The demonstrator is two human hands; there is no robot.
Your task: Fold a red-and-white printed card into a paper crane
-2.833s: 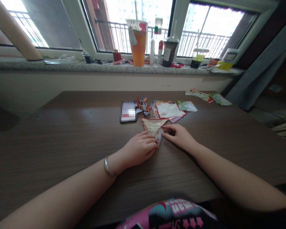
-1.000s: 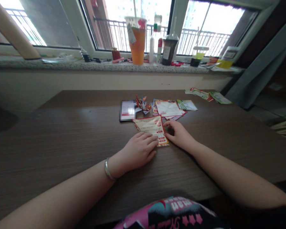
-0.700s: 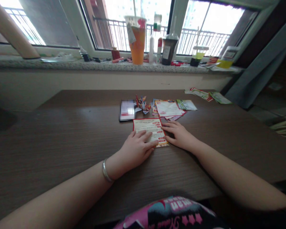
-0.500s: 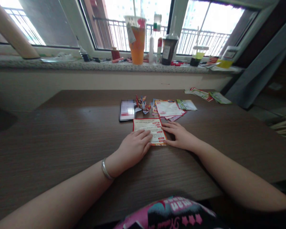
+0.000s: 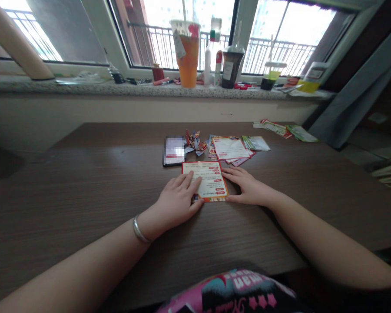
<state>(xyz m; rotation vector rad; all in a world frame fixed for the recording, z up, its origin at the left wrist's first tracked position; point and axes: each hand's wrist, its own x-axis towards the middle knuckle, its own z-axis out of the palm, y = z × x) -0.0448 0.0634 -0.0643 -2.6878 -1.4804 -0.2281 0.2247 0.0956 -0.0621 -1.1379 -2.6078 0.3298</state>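
Note:
A red-bordered printed paper square [image 5: 209, 179] lies flat on the dark wooden table [image 5: 84, 182], straight in front of me. My left hand [image 5: 176, 201] rests flat on its left part, fingers stretched out, a silver bangle on the wrist. My right hand [image 5: 247, 187] lies open along the paper's right edge, fingertips touching its upper right side. Neither hand grips anything.
A phone [image 5: 174, 151] lies just beyond the paper, next to small folded paper figures [image 5: 195, 142] and a pile of flyers [image 5: 232, 148]. More leaflets [image 5: 282, 129] sit at the far right. Drink cups [image 5: 189, 52] and bottles crowd the stone windowsill [image 5: 84, 89].
The paper, folded into a triangle 2.8 s ago, has been opened out and squared up flat. My left hand has slid onto its left side; my right hand stays at the right edge.

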